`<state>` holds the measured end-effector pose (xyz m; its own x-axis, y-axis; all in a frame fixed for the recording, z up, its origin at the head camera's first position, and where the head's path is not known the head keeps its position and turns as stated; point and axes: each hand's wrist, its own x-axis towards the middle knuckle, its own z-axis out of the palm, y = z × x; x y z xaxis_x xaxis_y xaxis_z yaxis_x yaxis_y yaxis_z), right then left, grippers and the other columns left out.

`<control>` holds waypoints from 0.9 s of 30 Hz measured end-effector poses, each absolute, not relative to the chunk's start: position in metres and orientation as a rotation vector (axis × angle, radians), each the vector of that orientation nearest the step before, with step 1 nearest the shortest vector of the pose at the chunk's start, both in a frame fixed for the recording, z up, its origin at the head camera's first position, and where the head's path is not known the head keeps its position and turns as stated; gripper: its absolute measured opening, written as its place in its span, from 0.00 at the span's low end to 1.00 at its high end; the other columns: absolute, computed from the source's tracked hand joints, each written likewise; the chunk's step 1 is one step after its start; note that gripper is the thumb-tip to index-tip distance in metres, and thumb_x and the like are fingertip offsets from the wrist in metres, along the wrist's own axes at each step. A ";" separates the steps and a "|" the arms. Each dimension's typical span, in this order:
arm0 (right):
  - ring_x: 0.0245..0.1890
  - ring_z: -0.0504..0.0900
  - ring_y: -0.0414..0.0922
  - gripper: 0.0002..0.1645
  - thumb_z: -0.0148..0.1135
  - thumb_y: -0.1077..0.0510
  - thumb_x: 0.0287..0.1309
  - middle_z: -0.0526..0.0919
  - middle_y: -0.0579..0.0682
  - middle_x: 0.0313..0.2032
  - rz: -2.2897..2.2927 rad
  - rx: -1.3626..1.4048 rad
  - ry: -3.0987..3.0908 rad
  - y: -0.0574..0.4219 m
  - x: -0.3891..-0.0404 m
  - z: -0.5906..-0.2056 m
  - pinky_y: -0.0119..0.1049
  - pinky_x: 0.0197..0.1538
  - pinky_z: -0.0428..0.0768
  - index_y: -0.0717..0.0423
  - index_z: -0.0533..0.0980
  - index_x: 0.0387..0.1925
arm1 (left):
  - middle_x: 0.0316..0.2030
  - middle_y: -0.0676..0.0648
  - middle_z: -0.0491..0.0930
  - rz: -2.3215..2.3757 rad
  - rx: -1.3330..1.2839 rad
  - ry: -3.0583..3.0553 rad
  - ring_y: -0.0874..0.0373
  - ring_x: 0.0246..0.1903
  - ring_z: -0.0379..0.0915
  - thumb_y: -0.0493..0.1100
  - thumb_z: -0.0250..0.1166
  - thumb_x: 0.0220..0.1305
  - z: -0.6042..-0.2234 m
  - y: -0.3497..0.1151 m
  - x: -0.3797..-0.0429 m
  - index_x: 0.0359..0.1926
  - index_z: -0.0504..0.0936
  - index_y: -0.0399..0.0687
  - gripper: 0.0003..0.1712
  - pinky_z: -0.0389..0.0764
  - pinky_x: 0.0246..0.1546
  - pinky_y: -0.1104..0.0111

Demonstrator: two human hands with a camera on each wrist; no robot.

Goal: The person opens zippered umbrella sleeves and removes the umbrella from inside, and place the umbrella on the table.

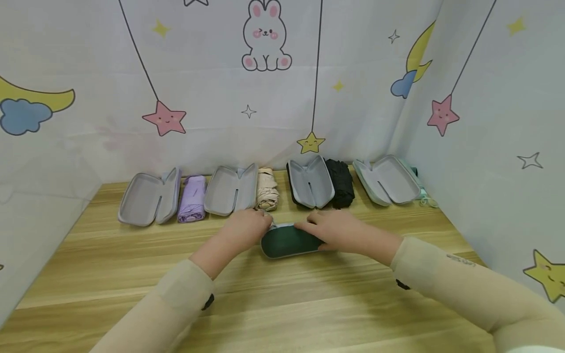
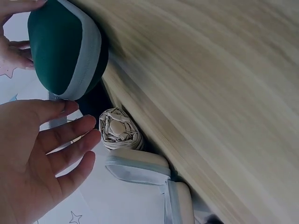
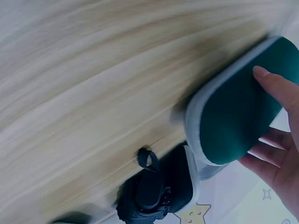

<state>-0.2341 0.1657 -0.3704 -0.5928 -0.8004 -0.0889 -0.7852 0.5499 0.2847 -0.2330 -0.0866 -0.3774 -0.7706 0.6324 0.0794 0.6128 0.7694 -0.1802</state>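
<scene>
A dark green zippered case [image 1: 289, 241] with a pale grey seam sits in the middle of the table in the head view. My right hand [image 1: 340, 230] holds its right part. In the right wrist view, the thumb lies on the green top [image 3: 238, 107] and the other fingers are at the far side. My left hand [image 1: 247, 226] is at the case's left end. In the left wrist view, its thumb and forefinger tips meet at the zippered edge [image 2: 88, 56], beside a grey strap [image 2: 58, 122]; the other fingers spread loosely. The zipper pull is hidden.
Along the back stand open grey-lined cases [image 1: 139, 198], [image 1: 227, 191], [image 1: 311, 184], [image 1: 390, 181]. Beside them lie rolled folding umbrellas: purple [image 1: 192, 198], beige [image 1: 267, 189] and black [image 1: 340, 184]. A white printed curtain [image 1: 212, 88] hangs behind the wooden table [image 1: 273, 309].
</scene>
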 end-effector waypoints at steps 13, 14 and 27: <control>0.32 0.78 0.48 0.47 0.68 0.44 0.58 0.75 0.55 0.50 -0.513 1.460 -2.684 0.173 -0.230 -0.373 0.40 0.30 0.79 0.45 0.57 0.74 | 0.27 0.47 0.80 0.206 -0.947 -2.963 0.48 0.28 0.79 0.34 0.59 0.68 -0.387 -0.100 -0.226 0.33 0.76 0.47 0.05 0.79 0.24 0.54; 0.32 0.78 0.48 0.47 0.67 0.44 0.59 0.75 0.55 0.49 -0.520 1.454 -2.697 0.173 -0.230 -0.373 0.40 0.30 0.78 0.46 0.56 0.74 | 0.27 0.46 0.80 0.220 -0.951 -2.965 0.49 0.28 0.79 0.34 0.59 0.68 -0.388 -0.100 -0.226 0.34 0.76 0.46 0.05 0.79 0.24 0.55; 0.31 0.80 0.50 0.45 0.64 0.40 0.60 0.79 0.53 0.41 -0.425 1.390 -2.830 0.172 -0.238 -0.371 0.45 0.34 0.80 0.51 0.60 0.72 | 0.24 0.44 0.79 0.192 -0.943 -2.964 0.46 0.26 0.79 0.30 0.58 0.63 -0.397 -0.101 -0.219 0.30 0.74 0.46 0.08 0.79 0.23 0.53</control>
<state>-0.2381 0.1715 -0.3713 -0.6177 -0.7715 -0.1520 -0.7822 0.5829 0.2201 -0.2190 -0.1007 -0.3969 -0.8166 0.5771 -0.0134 0.5740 0.8093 -0.1249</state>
